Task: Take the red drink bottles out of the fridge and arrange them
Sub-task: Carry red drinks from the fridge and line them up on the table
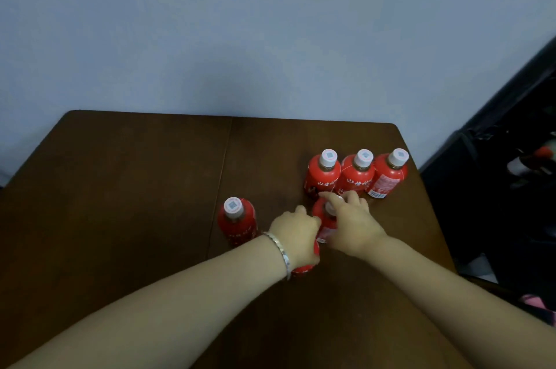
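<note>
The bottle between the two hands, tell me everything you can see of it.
The held bottle is red, plastic by its look, with a pale cap partly hidden under the right hand. It stands upright on the brown table, just in front of a row of three like bottles. The left hand grips its left side, the right hand covers its top and right side. Part of a white label patch shows between them; its base is hidden.

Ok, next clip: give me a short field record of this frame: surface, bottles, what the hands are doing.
surface: brown wooden table against a pale wall
back row: three red drink bottles, upright, side by side
single bottle: lone red bottle upright, left of the hands
held bottle: fifth red bottle between both hands
left hand: on the held bottle's side, silver bracelet on wrist
right hand: over its cap
</note>
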A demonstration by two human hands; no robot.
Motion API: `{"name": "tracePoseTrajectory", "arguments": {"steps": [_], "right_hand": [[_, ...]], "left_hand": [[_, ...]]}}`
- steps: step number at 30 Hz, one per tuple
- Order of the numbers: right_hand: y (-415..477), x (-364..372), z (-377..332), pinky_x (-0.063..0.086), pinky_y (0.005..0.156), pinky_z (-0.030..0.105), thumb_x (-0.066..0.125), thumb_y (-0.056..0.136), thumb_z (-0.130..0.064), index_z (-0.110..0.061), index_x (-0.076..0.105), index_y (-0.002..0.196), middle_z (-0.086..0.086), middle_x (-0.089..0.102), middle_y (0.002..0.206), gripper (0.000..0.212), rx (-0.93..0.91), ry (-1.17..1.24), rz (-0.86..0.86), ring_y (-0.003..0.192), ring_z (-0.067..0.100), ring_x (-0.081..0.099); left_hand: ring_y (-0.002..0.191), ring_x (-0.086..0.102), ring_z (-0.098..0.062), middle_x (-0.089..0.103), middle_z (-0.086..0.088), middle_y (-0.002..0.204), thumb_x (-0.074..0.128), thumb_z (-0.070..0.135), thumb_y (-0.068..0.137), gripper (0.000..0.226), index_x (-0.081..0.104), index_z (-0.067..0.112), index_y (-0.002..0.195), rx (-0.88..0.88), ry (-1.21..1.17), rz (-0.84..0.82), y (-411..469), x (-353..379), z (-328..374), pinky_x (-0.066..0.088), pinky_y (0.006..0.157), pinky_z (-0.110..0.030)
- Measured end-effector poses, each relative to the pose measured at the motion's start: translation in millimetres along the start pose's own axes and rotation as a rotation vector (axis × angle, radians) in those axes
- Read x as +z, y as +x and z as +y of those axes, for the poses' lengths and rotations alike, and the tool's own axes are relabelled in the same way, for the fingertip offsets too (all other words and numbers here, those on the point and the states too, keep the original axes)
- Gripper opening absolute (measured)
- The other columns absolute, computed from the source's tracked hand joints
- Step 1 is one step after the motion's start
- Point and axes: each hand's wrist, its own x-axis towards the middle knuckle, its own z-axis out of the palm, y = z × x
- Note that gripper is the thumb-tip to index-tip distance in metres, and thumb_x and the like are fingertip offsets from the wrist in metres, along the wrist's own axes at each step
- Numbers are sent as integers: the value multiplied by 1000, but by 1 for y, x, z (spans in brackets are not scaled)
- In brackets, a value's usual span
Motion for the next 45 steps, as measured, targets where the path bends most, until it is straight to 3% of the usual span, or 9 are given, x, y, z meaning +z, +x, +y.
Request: {"name": "tracePoseTrajectory", "arguments": {"steps": [8, 12, 16, 19, 22, 26, 30, 39, 45], "right_hand": [[14, -10, 10, 49, 89, 38, 72, 78, -21, -13, 55, 109, 6, 59, 114, 36, 87, 150, 69, 102, 23, 58], [20, -15, 10, 45, 86, 33, 72, 77, -33, -14, 54, 103, 4, 48, 112, 37, 33, 29, 47, 101, 21, 51], [24, -4, -5, 49, 83, 35, 70, 80, -30, -10, 52, 99, 5, 59, 103, 33, -10, 190, 92, 93, 20, 58], [39, -4, -29, 45, 76, 30, 67, 83, -29, -13, 47, 96, 4, 60, 100, 28, -81, 255, 177, 91, 19, 58], [64, -12, -57, 41, 69, 28, 63, 85, -28, -16, 43, 100, 4, 56, 104, 27, -163, 86, 163, 89, 19, 56], [98, -26, -74, 35, 88, 34, 58, 84, -38, -13, 50, 105, 7, 61, 108, 34, -186, -278, 227, 102, 27, 56], [115, -34, -65, 19, 110, 42, 53, 87, -43, -13, 52, 111, 6, 62, 108, 38, -95, -397, 172, 111, 25, 52], [116, -33, -54, 23, 105, 53, 50, 89, -43, -17, 42, 109, 4, 62, 101, 33, -80, -269, 76, 101, 27, 56], [118, -33, -56, 25, 104, 53, 51, 88, -42, -18, 42, 112, 0, 52, 88, 35, -129, -301, 54, 98, 26, 57]], "left_hand": [[104, 54, -34, 48, -15, 118, 75, 29, 74, 47, 51, 11, 110, -150, -284, 46, 3, -25, -3, 46, 86, -40], [97, 57, -31, 54, -14, 112, 80, 31, 67, 46, 53, 11, 99, -196, -366, 179, 14, -56, -31, 48, 79, -36], [97, 57, -29, 54, -12, 113, 77, 29, 71, 38, 53, 14, 96, -294, -456, 297, 30, -66, -63, 52, 81, -37], [99, 57, -30, 53, -12, 115, 77, 26, 71, 39, 54, 15, 99, -351, -445, 311, 37, -63, -83, 51, 85, -40], [103, 55, -30, 55, -11, 115, 78, 20, 70, 35, 57, 14, 98, -373, -437, 282, 40, -58, -104, 50, 88, -41], [106, 54, -28, 55, -10, 117, 79, 20, 70, 40, 58, 14, 104, -432, -516, 334, 41, -58, -125, 48, 91, -40], [106, 55, -29, 52, -10, 119, 79, 23, 70, 51, 52, 14, 112, -438, -476, 260, 46, -57, -125, 49, 89, -39], [89, 57, -26, 59, -12, 101, 76, 8, 70, 31, 52, 11, 89, -309, -547, 356, 61, -62, -113, 45, 71, -31], [97, 56, -24, 59, -10, 107, 73, 9, 74, 33, 53, 13, 100, -261, -536, 322, 61, -60, -119, 47, 77, -30]]}}
